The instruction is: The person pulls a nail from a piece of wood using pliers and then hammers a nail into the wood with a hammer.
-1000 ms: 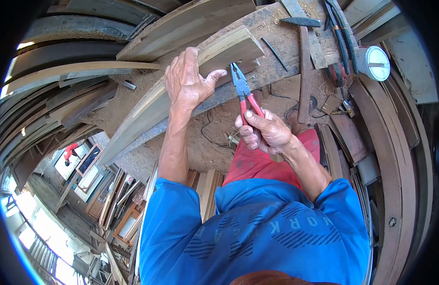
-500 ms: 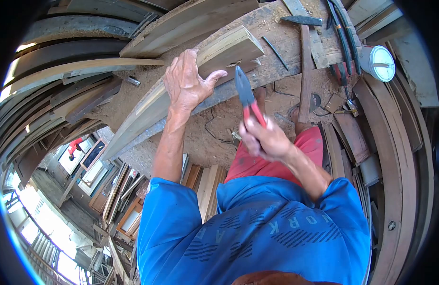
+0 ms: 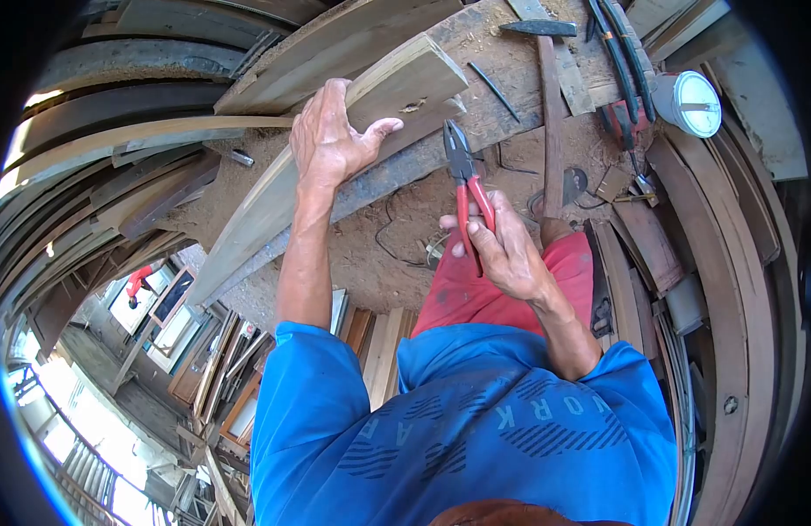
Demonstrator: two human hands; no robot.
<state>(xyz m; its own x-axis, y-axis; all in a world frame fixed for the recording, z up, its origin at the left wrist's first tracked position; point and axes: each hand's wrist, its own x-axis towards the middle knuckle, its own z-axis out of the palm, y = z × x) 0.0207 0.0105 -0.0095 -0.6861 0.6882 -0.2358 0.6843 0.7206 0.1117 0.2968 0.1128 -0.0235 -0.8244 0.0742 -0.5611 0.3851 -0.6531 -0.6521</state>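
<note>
My left hand (image 3: 334, 149) rests with fingers spread over the top edge of a long wooden board (image 3: 388, 98), thumb pointing right. A small rough hole (image 3: 412, 106) shows in the board's face near its right end. My right hand (image 3: 502, 245) is wrapped round the red handles of the pliers (image 3: 462, 167). Their dark jaws point up, slightly parted, with nothing visible between them, to the right of and below the hole. The board stands on edge on a worn wooden bench (image 3: 493, 131).
A hammer (image 3: 550, 105), a dark thin rod (image 3: 493, 91) and long-handled cutters (image 3: 629, 66) lie at the bench's right. Beyond them stands a white tub (image 3: 689, 103). Curved timbers (image 3: 730, 289) line the right, stacked boards (image 3: 151, 83) the left. A distant person (image 3: 136, 285) wears red.
The pliers have moved down and right from the hole, their jaws now slightly parted. My left hand stays on the board, and the view has shifted slightly.
</note>
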